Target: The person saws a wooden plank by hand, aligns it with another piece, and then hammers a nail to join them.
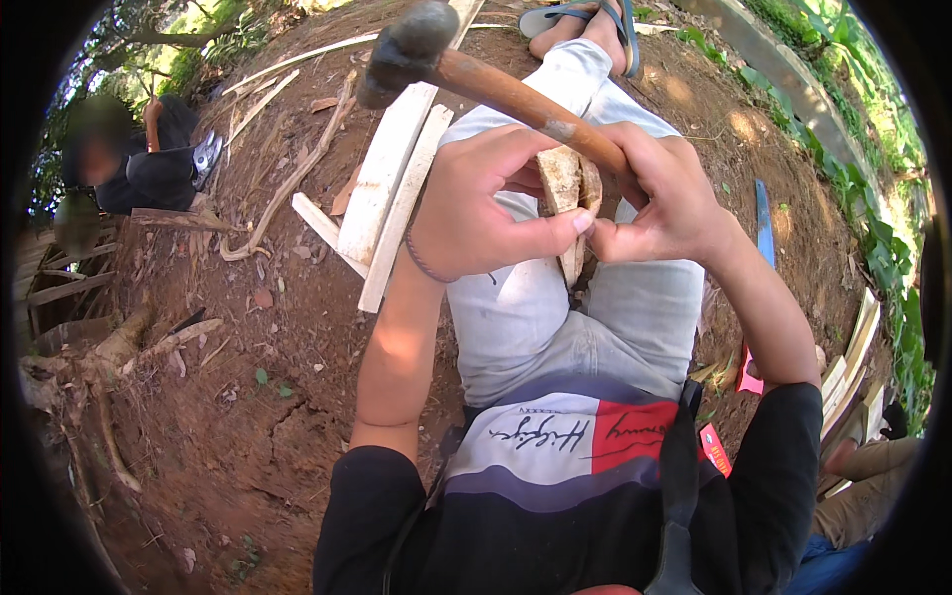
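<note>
My left hand (471, 213) is closed on a short, rough piece of split wood (561, 183), its thumb pressed toward the wood's near side. Wrapped in my right hand (679, 193) is the wooden handle of a hammer (516, 99), whose dark, heavy head points up and to the left. The right thumb meets the left thumb beside the wood. Both hands are above my lap, over my pale jeans (516, 327). The wood's lower end tapers down between my legs, and a crack or gap runs along it.
Pale planks (385, 183) lie on the brown soil left of my legs. To the right is a saw-like tool with a blue blade (765, 223) and pinkish-red handle. One person (149, 164) sits far left; another's leg (868, 486) shows lower right, near stacked wood strips (853, 372).
</note>
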Demonstrator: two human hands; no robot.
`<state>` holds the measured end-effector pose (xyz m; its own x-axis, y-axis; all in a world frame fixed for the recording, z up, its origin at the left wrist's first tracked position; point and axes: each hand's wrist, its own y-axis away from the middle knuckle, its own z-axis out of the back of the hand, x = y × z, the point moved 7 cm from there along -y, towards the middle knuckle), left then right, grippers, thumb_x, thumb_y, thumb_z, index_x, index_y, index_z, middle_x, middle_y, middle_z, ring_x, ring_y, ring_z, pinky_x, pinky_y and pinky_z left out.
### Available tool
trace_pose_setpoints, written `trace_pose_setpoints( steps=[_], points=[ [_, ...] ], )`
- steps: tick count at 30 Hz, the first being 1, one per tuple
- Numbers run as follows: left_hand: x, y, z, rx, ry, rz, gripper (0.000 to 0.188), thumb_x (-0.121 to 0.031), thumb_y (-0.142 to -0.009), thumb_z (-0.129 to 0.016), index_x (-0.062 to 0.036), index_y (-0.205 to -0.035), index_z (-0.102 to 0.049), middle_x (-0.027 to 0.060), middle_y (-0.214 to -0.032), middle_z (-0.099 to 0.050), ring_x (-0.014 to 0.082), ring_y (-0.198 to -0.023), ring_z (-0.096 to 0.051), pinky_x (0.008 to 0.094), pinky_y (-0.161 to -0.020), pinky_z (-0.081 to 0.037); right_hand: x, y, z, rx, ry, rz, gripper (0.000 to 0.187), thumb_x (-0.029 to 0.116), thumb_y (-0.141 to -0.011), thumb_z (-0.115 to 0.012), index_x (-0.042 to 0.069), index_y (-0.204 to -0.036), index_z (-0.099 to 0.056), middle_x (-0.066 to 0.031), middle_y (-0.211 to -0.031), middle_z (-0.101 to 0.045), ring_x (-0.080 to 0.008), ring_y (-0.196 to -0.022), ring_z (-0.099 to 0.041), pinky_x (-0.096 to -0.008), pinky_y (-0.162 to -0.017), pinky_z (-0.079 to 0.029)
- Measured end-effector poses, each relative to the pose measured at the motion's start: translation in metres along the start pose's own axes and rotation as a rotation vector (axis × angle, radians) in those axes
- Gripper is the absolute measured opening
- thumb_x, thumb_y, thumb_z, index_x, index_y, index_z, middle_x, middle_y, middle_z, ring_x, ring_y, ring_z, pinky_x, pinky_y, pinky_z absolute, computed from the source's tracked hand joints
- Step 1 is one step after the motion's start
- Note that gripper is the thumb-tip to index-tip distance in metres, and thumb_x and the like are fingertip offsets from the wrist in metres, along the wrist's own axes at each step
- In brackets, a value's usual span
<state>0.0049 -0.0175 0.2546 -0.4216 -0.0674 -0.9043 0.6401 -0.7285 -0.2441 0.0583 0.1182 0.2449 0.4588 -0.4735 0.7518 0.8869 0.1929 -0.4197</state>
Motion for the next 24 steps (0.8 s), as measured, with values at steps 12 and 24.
trace_pose_setpoints(
  steps=[12, 24],
  points=[
    [-0.005, -0.013, -0.007, -0.065, -0.202, -0.068, 0.039, -0.017, -0.067, -0.079, 0.0022, -0.098, -0.066, 0.0097, -0.08, -0.067, 0.0158, -0.065, -0.067, 0.027, -0.059, -0.053, 0.004, 0.002, 0.005, -0.023, 0.094, -0.1, 0.052, 0.024, -0.074, -0.068, 0.004, -0.117, -0.046, -0.0126, -0.067, -0.063, -0.036, -0.06, -0.063, -0.0455, -0.053, -0.048],
    [0.0, -0.01, -0.011, -0.15, -0.15, 0.009, 0.032, -0.014, -0.069, -0.078, 0.0028, -0.094, -0.065, 0.0087, -0.078, -0.068, 0.0133, -0.068, -0.068, 0.0263, -0.062, -0.055, -0.005, 0.007, 0.004, -0.085, 0.083, -0.123, 0.05, 0.022, -0.076, -0.065, 0.002, -0.116, -0.045, -0.0135, -0.068, -0.063, -0.0376, -0.062, -0.063, -0.0452, -0.055, -0.05]
  ],
)
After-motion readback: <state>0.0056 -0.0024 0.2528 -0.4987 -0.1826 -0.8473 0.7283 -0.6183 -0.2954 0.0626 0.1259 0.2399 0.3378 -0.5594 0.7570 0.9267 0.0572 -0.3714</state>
